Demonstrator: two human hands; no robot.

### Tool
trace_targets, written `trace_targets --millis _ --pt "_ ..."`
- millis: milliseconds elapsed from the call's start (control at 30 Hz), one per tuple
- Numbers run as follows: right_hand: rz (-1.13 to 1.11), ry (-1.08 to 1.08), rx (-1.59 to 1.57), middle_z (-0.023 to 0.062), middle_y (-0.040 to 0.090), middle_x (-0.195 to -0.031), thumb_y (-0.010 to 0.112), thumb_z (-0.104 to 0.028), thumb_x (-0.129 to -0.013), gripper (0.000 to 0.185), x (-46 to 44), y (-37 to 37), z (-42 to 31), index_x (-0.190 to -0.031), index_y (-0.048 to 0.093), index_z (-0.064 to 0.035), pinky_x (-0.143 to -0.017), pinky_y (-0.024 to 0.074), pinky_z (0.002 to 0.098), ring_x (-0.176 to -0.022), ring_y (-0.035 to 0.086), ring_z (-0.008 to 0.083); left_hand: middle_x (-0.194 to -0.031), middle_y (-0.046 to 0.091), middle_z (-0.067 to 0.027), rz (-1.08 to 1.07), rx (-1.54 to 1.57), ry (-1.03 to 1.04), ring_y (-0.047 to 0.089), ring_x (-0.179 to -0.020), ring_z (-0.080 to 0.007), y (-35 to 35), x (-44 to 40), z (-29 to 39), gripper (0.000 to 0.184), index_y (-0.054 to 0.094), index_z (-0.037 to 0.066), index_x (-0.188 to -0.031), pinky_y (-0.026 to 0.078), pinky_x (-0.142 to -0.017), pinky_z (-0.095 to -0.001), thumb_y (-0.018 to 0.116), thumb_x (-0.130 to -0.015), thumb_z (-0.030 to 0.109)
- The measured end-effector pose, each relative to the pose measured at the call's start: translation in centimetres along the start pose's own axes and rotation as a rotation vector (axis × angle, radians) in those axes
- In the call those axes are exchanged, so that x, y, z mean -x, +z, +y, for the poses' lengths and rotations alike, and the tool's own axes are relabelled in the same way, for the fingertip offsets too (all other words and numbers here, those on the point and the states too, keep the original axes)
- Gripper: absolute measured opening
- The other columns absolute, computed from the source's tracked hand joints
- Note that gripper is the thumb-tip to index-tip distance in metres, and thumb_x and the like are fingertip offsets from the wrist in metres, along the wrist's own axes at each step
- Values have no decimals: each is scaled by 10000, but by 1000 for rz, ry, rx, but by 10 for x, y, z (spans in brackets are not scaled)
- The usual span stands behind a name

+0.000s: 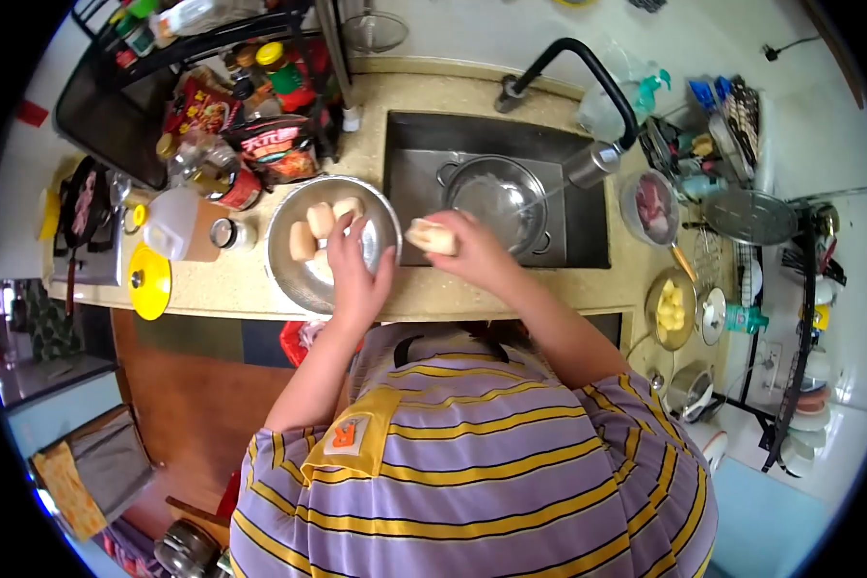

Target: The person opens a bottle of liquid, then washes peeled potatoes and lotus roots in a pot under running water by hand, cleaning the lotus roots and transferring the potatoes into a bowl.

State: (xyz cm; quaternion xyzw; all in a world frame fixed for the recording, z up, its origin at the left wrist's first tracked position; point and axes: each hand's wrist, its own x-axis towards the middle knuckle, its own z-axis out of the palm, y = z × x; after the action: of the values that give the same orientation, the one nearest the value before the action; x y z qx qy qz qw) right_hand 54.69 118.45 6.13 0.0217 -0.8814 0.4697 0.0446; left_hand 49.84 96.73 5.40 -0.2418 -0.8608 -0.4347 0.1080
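Note:
A large metal bowl (284,275) stands on the counter left of the sink, with several pale, peeled chunks (302,241) inside. My left hand (353,268) reaches into its right side with the fingers bent down; whether they grip a chunk is hidden. Just right of the bowl, over the sink's front left corner, my right hand (467,250) holds a pale piece (433,237) in its fingers. A metal colander (496,197) with water in it sits in the sink (409,140), under a thin stream from the black faucet (592,164).
Condiment bottles, packets and a plastic jug (175,226) stand to the left, beside a yellow lid (150,281). To the right are a bowl of meat (651,204), a bowl of yellow chunks (671,306) and a dish rack (742,279).

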Motion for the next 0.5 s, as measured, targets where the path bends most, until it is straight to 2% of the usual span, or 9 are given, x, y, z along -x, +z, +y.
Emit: trace_targets --millis 67,100,200,233,333,367,467,500 --pt "0 216 109 167 603 -1078 787 -160 -731 519 25 -39 18 -1206 583 -114 -844 512 387 -1016 623 330 -1333 416 -258 -211 -148 85 400 -1238 -432 11 -13 8 644 451 36 -1305 313 -1051 -517 764 -792 266" --pt "40 212 127 167 603 -1069 789 -165 -735 517 37 -54 31 -1206 583 -112 -851 510 382 -1026 619 330 -1255 499 -266 -159 -260 69 490 -1166 -421 15 -12 19 672 474 35 -1268 397 -977 -505 784 -759 347" --pt "92 253 96 163 595 -1074 792 -180 -746 514 66 -89 71 -1209 582 -106 -872 504 371 -1040 613 328 -1149 587 -256 -510 -167 -340 588 -1046 -421 34 7 18 676 474 10 -1276 478 -883 -468 786 -763 321" --pt "95 284 69 161 592 -1082 792 -185 -750 513 72 -98 82 -1210 580 -105 -879 502 368 -1042 611 327 -1000 650 -257 -283 -211 -170 643 -876 -432 53 26 2 554 489 20 -1270 521 -741 -478 722 -821 247" --pt "63 331 42 156 576 -1117 793 -190 -758 507 83 -118 114 -1209 579 -102 -888 498 365 -1051 607 318 -854 654 -258 -345 -290 -297 651 -754 -422 75 35 -2 411 510 39 -1269 524 -664 -494 592 -891 180" --pt "43 356 53 156 569 -1124 794 -184 -757 507 85 -122 124 -1209 579 -104 -891 497 362 -1053 605 315 -760 642 -248 -345 -302 -261 645 -687 -418 77 35 12 348 531 53 -1263 520 -623 -501 495 -921 112" --pt "-9 386 74 155 565 -1136 797 -171 -756 513 86 -139 154 -1212 576 -96 -896 495 353 -1054 606 297 -778 647 -247 -418 -342 -220 654 -707 -405 91 55 32 351 551 82 -1256 520 -627 -502 499 -908 87" --pt "-19 369 65 155 574 -1135 800 -170 -756 518 85 -142 162 -1214 573 -87 -894 496 350 -1053 609 287 -776 653 -227 -426 -372 -208 659 -703 -389 95 62 35 404 564 109 -1272 526 -623 -490 502 -877 44"
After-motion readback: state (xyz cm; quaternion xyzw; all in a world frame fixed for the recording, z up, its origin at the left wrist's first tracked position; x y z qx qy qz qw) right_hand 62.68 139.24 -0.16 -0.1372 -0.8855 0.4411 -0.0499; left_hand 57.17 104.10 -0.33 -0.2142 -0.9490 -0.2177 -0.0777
